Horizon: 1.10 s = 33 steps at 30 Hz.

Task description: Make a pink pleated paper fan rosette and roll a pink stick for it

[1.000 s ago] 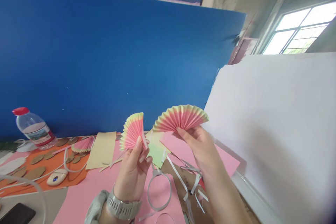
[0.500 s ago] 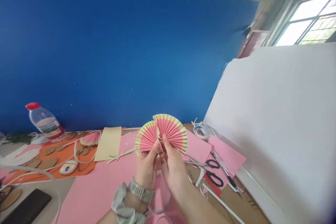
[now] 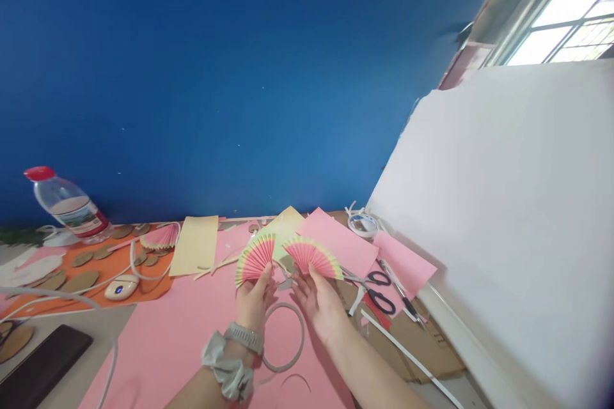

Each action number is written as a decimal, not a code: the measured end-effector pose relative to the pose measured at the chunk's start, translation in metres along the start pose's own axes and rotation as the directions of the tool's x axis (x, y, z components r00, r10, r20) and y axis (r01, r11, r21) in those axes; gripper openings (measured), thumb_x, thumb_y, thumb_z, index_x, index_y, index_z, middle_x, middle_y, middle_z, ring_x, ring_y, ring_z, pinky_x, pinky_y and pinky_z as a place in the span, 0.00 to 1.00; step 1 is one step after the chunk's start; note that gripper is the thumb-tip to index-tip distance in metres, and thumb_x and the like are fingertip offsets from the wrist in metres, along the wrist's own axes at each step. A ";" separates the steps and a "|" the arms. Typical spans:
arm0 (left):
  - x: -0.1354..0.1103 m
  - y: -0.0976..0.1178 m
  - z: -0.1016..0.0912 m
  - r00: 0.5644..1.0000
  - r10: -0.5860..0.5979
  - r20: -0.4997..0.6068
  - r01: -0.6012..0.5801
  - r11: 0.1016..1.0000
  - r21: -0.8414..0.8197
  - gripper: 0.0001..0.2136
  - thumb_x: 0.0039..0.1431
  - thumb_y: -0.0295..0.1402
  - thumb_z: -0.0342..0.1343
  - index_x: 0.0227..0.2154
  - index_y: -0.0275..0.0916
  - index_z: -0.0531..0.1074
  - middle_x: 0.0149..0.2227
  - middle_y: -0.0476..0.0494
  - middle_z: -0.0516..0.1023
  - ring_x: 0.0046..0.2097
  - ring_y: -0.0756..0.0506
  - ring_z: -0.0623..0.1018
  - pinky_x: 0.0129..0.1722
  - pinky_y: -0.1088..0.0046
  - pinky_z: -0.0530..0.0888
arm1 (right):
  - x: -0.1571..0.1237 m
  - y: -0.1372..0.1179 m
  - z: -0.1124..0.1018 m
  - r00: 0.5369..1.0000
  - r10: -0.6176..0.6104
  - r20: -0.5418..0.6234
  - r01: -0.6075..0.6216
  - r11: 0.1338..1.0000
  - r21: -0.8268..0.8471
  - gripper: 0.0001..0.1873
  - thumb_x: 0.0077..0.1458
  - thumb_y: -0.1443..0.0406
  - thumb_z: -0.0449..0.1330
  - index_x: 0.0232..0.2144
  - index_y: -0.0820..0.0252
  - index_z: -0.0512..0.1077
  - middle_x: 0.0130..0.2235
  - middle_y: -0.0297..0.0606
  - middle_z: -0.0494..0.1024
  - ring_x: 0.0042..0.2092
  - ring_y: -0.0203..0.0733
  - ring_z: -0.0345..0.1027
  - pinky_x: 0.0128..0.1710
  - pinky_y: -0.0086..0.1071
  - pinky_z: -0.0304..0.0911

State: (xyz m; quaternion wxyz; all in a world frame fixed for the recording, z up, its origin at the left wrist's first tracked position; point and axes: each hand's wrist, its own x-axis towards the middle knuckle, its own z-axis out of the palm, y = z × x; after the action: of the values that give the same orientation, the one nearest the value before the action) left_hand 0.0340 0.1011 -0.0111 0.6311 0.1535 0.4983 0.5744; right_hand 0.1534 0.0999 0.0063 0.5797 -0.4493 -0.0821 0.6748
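My left hand (image 3: 255,300) pinches a pleated paper fan (image 3: 256,260), pink with a yellow-green edge. Another pleated paper fan (image 3: 314,257) in the same colours is held between the thumb and fingers of my right hand (image 3: 317,303). A gap separates the two fans, which are both spread out. Below the hands, a grey ring (image 3: 265,348) lies on the large pink sheet (image 3: 182,339). Close behind the fans lie a yellow-green paper (image 3: 289,220) and a pink paper (image 3: 336,239).
Black-handled scissors (image 3: 381,300), a pen (image 3: 413,311) and a tape roll (image 3: 363,225) lie on the right. Leftward are a water bottle (image 3: 79,216), orange sheet (image 3: 158,297) with cardboard discs, another fan (image 3: 160,238), a cream-coloured case (image 3: 121,287) and a black phone (image 3: 43,367). A blue panel (image 3: 230,77) stands behind.
The two fans were side by side and touching; now my hands have drawn them apart and lower. The fan in my right hand is less widely spread. The camera view has shifted somewhat.
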 end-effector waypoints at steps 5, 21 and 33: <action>0.013 -0.008 0.005 1.000 0.003 0.029 -0.005 0.999 0.040 0.12 0.61 0.35 0.53 0.45 0.35 0.68 0.44 0.42 0.73 0.40 0.46 0.76 0.38 0.64 0.75 | 0.008 -0.002 -0.008 0.999 0.018 0.039 -0.015 0.997 -0.077 0.11 0.49 0.61 0.64 0.27 0.62 0.69 0.34 0.40 0.79 0.32 0.36 0.74 0.31 0.27 0.70; 0.040 0.016 -0.004 0.996 -0.050 0.069 0.050 0.999 -0.004 0.14 0.61 0.34 0.53 0.47 0.35 0.67 0.47 0.41 0.72 0.43 0.44 0.75 0.40 0.61 0.75 | -0.036 -0.042 -0.024 0.950 -0.050 0.308 0.288 0.517 -0.806 0.08 0.51 0.61 0.60 0.36 0.56 0.71 0.34 0.36 0.73 0.38 0.44 0.67 0.44 0.42 0.60; 0.033 0.017 -0.002 0.995 -0.046 0.088 0.047 0.999 -0.010 0.14 0.61 0.34 0.53 0.48 0.36 0.67 0.48 0.40 0.72 0.44 0.43 0.75 0.41 0.60 0.74 | -0.073 -0.013 -0.014 0.714 0.239 0.658 0.698 -0.315 -0.643 0.07 0.50 0.72 0.58 0.32 0.57 0.67 0.38 0.33 0.70 0.43 0.39 0.61 0.45 0.31 0.55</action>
State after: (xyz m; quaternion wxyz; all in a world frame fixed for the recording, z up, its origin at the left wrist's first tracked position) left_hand 0.0169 0.1342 -0.0138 0.6665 0.1631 0.4699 0.5553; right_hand 0.1669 0.0357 0.0440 0.0712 -0.4544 -0.8436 0.2772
